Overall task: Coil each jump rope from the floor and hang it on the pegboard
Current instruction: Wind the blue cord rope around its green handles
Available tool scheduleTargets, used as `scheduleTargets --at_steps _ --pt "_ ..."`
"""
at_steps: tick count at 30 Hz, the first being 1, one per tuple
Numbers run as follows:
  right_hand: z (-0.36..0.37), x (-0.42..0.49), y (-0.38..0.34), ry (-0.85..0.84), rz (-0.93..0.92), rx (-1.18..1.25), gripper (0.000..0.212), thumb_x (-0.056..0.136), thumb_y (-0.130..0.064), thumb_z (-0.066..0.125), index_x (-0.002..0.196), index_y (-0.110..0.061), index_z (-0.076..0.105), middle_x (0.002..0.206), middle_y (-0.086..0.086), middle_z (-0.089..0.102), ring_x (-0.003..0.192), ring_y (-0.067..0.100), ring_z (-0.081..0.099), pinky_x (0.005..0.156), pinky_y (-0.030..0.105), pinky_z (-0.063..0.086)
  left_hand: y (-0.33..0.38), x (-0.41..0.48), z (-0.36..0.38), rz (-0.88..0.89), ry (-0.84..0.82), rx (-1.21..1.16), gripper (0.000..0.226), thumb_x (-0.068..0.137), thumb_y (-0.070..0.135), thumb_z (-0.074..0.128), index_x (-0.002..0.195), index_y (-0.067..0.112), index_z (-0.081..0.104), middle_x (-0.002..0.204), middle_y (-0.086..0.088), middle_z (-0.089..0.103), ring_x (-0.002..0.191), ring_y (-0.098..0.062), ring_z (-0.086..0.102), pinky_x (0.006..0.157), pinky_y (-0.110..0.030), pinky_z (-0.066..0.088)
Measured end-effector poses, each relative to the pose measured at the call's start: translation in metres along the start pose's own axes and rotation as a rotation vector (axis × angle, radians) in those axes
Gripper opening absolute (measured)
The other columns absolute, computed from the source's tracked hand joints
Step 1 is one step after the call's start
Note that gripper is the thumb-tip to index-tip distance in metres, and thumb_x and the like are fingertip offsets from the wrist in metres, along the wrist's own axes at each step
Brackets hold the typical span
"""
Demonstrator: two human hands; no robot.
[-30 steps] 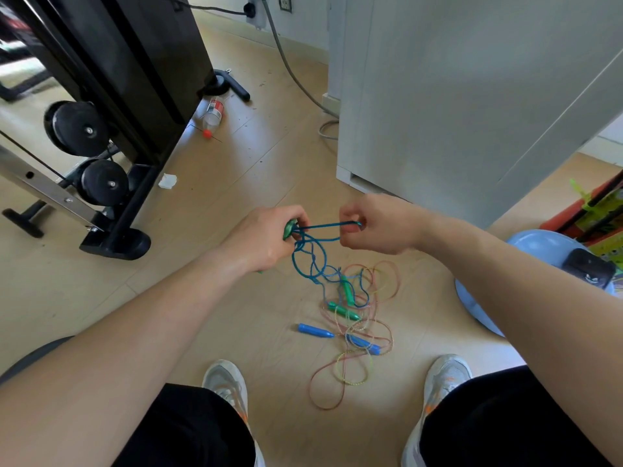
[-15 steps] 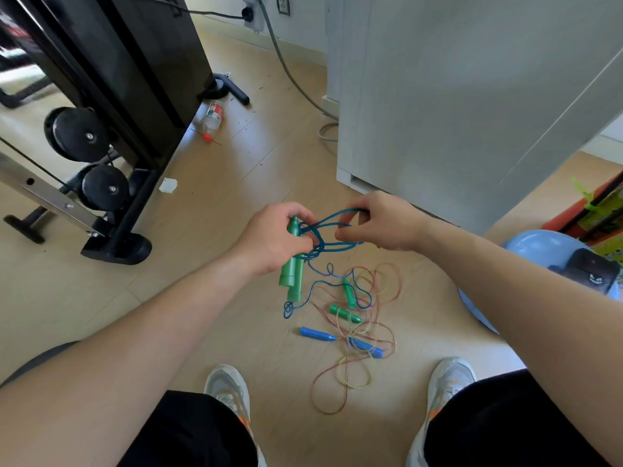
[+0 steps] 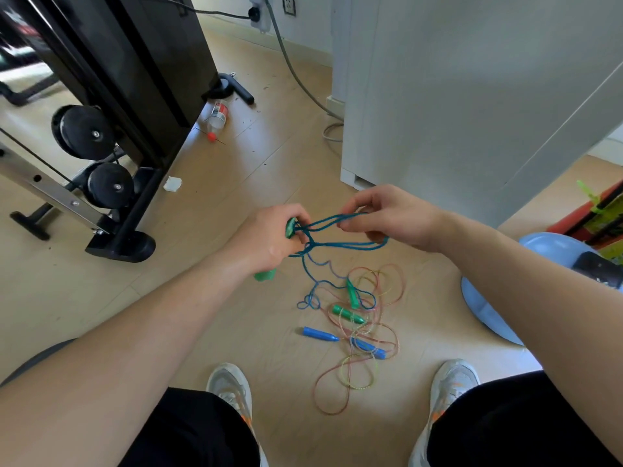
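Note:
My left hand [image 3: 269,237] grips a green handle [image 3: 266,274] of a teal jump rope [image 3: 340,246]. Loops of that rope stretch across to my right hand [image 3: 391,217], whose fingers pinch them. The rest of the teal rope hangs down to the wooden floor, where it ends at another green handle [image 3: 352,293]. Beside it lie a third green handle [image 3: 347,314] and two blue handles [image 3: 318,333], tangled with thin pink and yellow ropes [image 3: 357,372]. No pegboard is in view.
A black weight machine [image 3: 111,129] stands at the left. A white cabinet [image 3: 472,96] rises at the right, with a grey cable [image 3: 296,75] running to a wall socket. A light blue dome [image 3: 499,298] sits at the right. My two shoes [image 3: 229,385] flank the pile.
My right hand has drawn the teal loops farther to the right, stretching them out. My left hand has turned, so the green handle now mostly hides under it.

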State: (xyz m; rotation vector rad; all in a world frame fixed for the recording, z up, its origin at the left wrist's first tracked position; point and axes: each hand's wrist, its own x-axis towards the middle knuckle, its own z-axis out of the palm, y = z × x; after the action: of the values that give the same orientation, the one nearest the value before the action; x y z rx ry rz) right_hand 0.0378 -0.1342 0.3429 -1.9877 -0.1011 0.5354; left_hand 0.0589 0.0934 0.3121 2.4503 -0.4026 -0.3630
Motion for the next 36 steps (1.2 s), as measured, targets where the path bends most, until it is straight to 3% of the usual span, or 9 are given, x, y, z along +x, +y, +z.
scheduleTargets --at_steps 2,6,9,12,15,20,25,29,36 --pt "-0.001 0.0 -0.001 0.048 -0.032 -0.246 0.008 0.086 -0.019 0.075 0.079 -0.021 0.071 0.054 -0.011 0.054 0.05 0.004 0.044 0.051 0.019 0.036 -0.005 0.001 -0.003 -0.007 0.009 0.039 0.019 0.08 0.022 0.065 0.095 0.033 0.067 0.085 0.007 0.072 0.084 -0.019 0.068 0.081 -0.037 0.056" --pt "-0.006 -0.003 -0.004 0.084 -0.063 -0.037 0.002 0.087 -0.016 0.075 0.086 -0.014 0.074 0.066 0.005 0.068 0.061 0.01 0.058 0.057 0.02 0.042 -0.011 0.003 -0.006 -0.017 0.021 0.106 0.022 0.084 0.012 0.065 0.098 0.03 0.068 0.084 0.011 0.072 0.084 -0.018 0.068 0.081 -0.036 0.056" --pt "-0.012 -0.004 -0.005 0.067 -0.005 -0.181 0.009 0.084 -0.027 0.076 0.089 -0.019 0.075 0.057 -0.008 0.055 0.054 0.011 0.048 0.05 0.022 0.037 -0.018 0.004 -0.009 -0.033 0.013 0.124 0.021 0.085 0.014 0.064 0.095 0.032 0.067 0.083 0.011 0.072 0.084 -0.018 0.068 0.08 -0.038 0.057" --pt "-0.012 -0.007 -0.009 0.081 0.041 -0.602 0.02 0.078 -0.037 0.076 0.074 -0.023 0.062 0.059 -0.009 0.053 0.056 0.016 0.049 0.052 0.026 0.038 -0.019 0.005 -0.009 -0.015 0.017 0.168 0.023 0.084 0.023 0.061 0.097 0.043 0.061 0.085 0.007 0.071 0.081 -0.025 0.068 0.076 -0.041 0.058" --pt "-0.011 -0.007 -0.005 0.063 0.072 -0.64 0.039 0.077 -0.04 0.075 0.069 -0.018 0.044 0.06 -0.003 0.048 0.055 0.021 0.045 0.054 0.029 0.037 -0.017 0.006 -0.007 -0.033 0.005 0.237 0.028 0.083 0.021 0.064 0.097 0.045 0.06 0.087 0.01 0.07 0.081 -0.023 0.066 0.074 -0.04 0.057" --pt "-0.021 -0.009 -0.001 0.083 0.019 -0.659 0.025 0.081 -0.021 0.072 0.07 -0.022 0.05 0.064 -0.004 0.052 0.058 0.018 0.049 0.056 0.028 0.039 -0.019 0.007 -0.008 -0.05 -0.022 0.235 0.025 0.083 0.02 0.066 0.096 0.042 0.062 0.085 0.019 0.07 0.081 -0.017 0.068 0.075 -0.04 0.058" --pt "-0.028 -0.01 0.006 0.139 -0.07 -0.19 0.012 0.081 -0.008 0.077 0.088 -0.014 0.069 0.055 -0.005 0.051 0.059 0.019 0.049 0.062 0.032 0.043 -0.021 0.006 -0.011 -0.082 -0.016 0.168 0.027 0.081 0.019 0.065 0.095 0.042 0.062 0.08 0.024 0.069 0.082 -0.012 0.069 0.078 -0.039 0.059" --pt "-0.032 -0.007 0.013 0.208 -0.052 -0.483 0.019 0.077 -0.013 0.077 0.091 -0.023 0.067 0.059 -0.006 0.036 0.05 0.01 0.033 0.055 0.025 0.034 -0.015 0.005 -0.009 -0.098 -0.105 0.058 0.026 0.082 0.009 0.064 0.093 0.033 0.066 0.084 0.022 0.073 0.088 -0.007 0.07 0.087 -0.037 0.057" --pt "-0.042 -0.009 0.015 0.136 0.077 -0.802 0.04 0.077 0.005 0.052 0.096 -0.029 0.064 0.078 -0.011 0.046 0.077 0.016 0.051 0.061 0.028 0.036 -0.004 0.0 -0.01 -0.088 -0.133 0.185 0.037 0.074 0.01 0.05 0.091 0.041 0.062 0.085 0.026 0.071 0.089 -0.01 0.068 0.081 -0.037 0.057"
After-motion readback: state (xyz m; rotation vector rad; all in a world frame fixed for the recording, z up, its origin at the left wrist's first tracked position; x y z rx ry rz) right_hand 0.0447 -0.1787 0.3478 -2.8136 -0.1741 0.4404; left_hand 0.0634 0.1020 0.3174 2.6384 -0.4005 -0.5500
